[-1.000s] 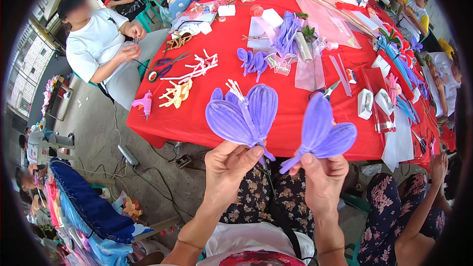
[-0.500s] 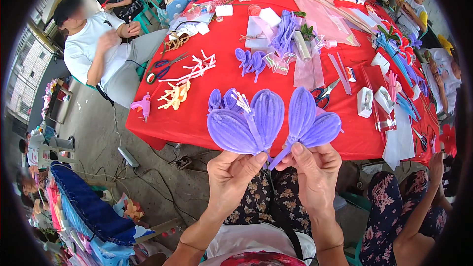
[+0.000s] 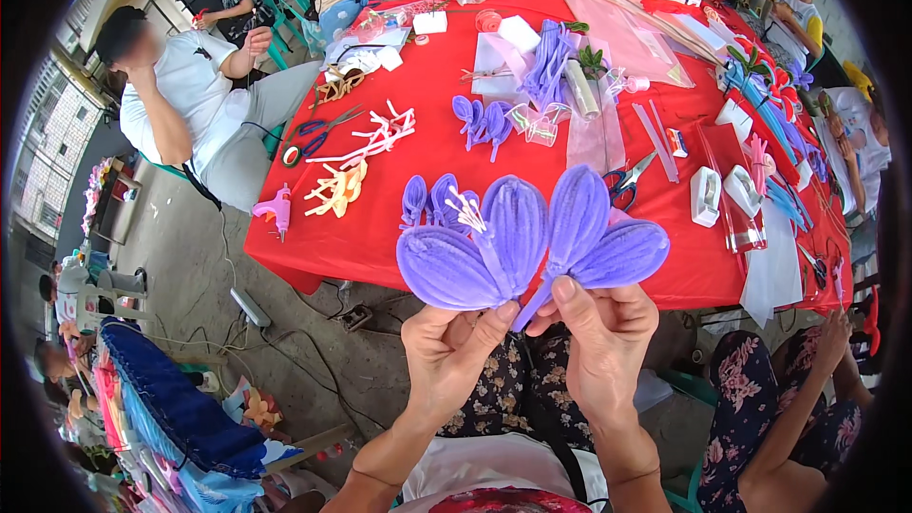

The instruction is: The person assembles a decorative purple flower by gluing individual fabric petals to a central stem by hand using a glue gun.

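Between the thumb and fingers of my left hand (image 3: 446, 347) is the stem of a purple pipe-cleaner flower (image 3: 454, 264), with two large petals and a cluster of white-tipped stamens. My right hand (image 3: 608, 332) pinches a pair of purple pipe-cleaner petals (image 3: 608, 242) at their base. The two pieces are held side by side over the table's near edge, their inner petals almost touching. Behind the left piece, smaller purple petals (image 3: 414, 201) lie on the red tablecloth (image 3: 332, 247). Both sets of fingertips are partly hidden behind the stems.
Pink glue gun (image 3: 275, 211), scissors (image 3: 323, 131) and peach pipe cleaners (image 3: 337, 188) lie at the left. Ahead sit more purple petals (image 3: 484, 122) and pink wrap (image 3: 627, 28); scissors (image 3: 629, 180) and a white tape dispenser (image 3: 705, 196) are at the right. People sit around the table.
The right petals have tilted and spread a little, moving closer to the left flower. Across the left side, a seated person has raised a hand toward their head.
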`<state>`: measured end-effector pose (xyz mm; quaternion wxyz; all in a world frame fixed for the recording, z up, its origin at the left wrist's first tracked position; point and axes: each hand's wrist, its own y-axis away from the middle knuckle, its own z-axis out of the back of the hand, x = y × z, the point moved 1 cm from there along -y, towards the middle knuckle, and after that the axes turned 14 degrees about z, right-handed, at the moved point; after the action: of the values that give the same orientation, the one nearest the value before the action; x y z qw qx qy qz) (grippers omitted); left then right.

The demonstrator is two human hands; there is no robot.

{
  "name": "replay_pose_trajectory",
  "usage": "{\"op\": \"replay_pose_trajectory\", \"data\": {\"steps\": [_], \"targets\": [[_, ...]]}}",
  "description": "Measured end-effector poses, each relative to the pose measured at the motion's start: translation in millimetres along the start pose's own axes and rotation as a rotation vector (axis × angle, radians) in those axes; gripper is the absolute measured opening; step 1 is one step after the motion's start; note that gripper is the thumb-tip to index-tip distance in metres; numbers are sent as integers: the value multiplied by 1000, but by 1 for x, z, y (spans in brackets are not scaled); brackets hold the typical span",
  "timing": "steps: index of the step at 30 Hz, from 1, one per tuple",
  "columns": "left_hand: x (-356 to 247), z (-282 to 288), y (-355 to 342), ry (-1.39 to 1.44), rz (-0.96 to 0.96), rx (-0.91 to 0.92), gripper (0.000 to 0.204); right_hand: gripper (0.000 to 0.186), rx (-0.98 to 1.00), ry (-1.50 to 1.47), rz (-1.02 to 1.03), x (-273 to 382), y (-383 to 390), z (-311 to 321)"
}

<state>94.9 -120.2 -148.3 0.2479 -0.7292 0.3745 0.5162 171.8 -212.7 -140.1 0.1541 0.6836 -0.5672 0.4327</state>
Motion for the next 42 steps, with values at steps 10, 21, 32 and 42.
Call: {"op": "replay_pose_trajectory", "data": {"steps": [10,21,32,42], "targets": [[2,4,0,-31,-32,21,20,14,31,-5,-14,-1,3,-1],[0,2,3,-42,-43,-24,19,15,4,16,23,-1,10,-2],[-1,1,2,-180,-116,-127,17,20,27,51,114,-2,13,-3],[-6,-4,3,-194,-179,-111,18,21,15,72,169,-3,14,-5]]}}
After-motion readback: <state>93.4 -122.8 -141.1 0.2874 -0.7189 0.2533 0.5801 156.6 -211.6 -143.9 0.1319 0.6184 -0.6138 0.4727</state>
